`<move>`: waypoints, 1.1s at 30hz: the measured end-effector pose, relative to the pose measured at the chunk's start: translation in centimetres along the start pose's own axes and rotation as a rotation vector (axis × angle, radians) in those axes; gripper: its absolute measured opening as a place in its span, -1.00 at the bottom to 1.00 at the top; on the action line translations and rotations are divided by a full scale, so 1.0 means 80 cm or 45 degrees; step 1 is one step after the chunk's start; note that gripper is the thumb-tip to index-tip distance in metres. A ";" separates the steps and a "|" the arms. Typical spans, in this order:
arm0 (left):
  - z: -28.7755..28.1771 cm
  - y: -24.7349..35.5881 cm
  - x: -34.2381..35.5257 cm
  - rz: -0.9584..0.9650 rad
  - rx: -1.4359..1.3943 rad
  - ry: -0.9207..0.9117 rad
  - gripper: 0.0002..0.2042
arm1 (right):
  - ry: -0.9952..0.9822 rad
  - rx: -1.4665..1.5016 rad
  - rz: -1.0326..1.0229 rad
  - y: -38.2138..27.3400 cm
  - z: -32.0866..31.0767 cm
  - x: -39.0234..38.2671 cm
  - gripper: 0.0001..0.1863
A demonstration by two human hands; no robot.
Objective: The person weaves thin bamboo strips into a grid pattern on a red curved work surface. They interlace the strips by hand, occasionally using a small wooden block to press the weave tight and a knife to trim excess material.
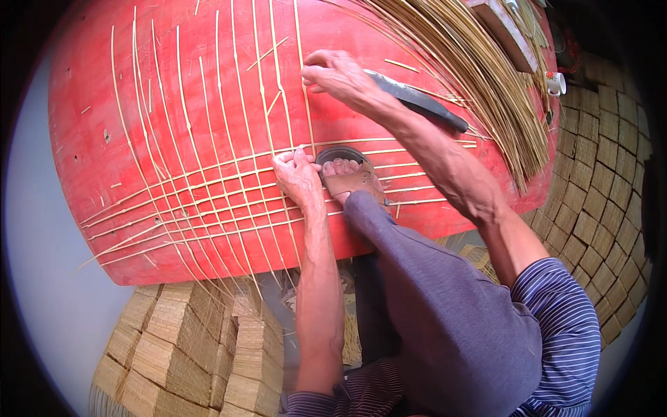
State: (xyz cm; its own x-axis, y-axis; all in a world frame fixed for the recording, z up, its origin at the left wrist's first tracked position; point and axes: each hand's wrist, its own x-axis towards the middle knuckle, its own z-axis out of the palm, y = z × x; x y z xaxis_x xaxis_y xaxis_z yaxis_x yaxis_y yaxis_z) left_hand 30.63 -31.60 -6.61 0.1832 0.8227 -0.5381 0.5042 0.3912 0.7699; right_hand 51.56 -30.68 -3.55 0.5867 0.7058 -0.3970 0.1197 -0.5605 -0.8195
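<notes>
Thin pale bamboo strips [236,182] cross in an open lattice on a red board. My left hand [299,179] is closed at the lattice's right part, fingertips pinched on a strip where it crosses others. Farther up, my right hand [342,78] is curled closed around the upper part of the rightmost lengthwise bamboo strip [308,117]. Its palm side is hidden. My sandaled foot [351,179] presses on the crosswise strips, just right of my left hand. A knife [420,102] with a dark handle lies beneath and beyond my right forearm.
The red board [90,139] has a curved outline and small scraps on it. A thick bundle of long strips [479,76] lies at the upper right, with a block [504,35] and a white mug [556,83] beyond. Stacked woven baskets [174,340] stand below left; more woven pieces [597,187] are at right.
</notes>
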 end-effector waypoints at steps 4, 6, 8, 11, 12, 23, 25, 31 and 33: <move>0.001 0.006 0.004 -0.055 0.026 0.014 -0.80 | -0.046 0.306 0.326 0.000 0.034 0.041 -0.54; 0.002 0.005 0.007 -0.085 0.004 0.025 -0.81 | -0.034 0.428 0.367 0.003 0.041 0.045 -0.55; 0.003 0.003 0.008 -0.099 -0.003 0.035 -0.81 | -0.164 0.524 0.431 0.007 0.041 0.051 -0.56; -0.001 0.004 0.009 -0.084 0.050 0.042 -0.83 | -0.058 0.676 0.493 -0.009 0.055 0.035 -0.60; -0.001 0.005 0.009 -0.105 0.022 0.043 -0.83 | -0.043 0.707 0.521 -0.013 0.056 0.030 -0.61; 0.005 0.013 0.010 -0.162 -0.015 0.023 -0.83 | -0.377 0.973 0.483 0.022 0.061 0.033 -0.78; 0.001 0.008 0.013 -0.166 -0.045 0.024 -0.85 | -0.318 0.809 0.425 0.016 0.067 0.023 -0.76; 0.001 -0.003 0.022 -0.227 -0.076 0.027 -0.88 | -0.579 0.340 0.408 0.011 0.081 -0.007 -0.69; 0.000 0.000 0.021 -0.233 -0.074 0.040 -0.88 | -0.574 0.251 0.333 0.013 0.083 -0.021 -0.69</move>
State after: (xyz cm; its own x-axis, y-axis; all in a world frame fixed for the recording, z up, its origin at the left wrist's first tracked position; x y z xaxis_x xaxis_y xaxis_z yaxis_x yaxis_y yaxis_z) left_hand 30.96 -30.19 -7.52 0.0657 0.7476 -0.6608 0.4773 0.5580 0.6788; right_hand 45.42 -29.57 -6.47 0.1708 0.6936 -0.6998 -0.1616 -0.6809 -0.7143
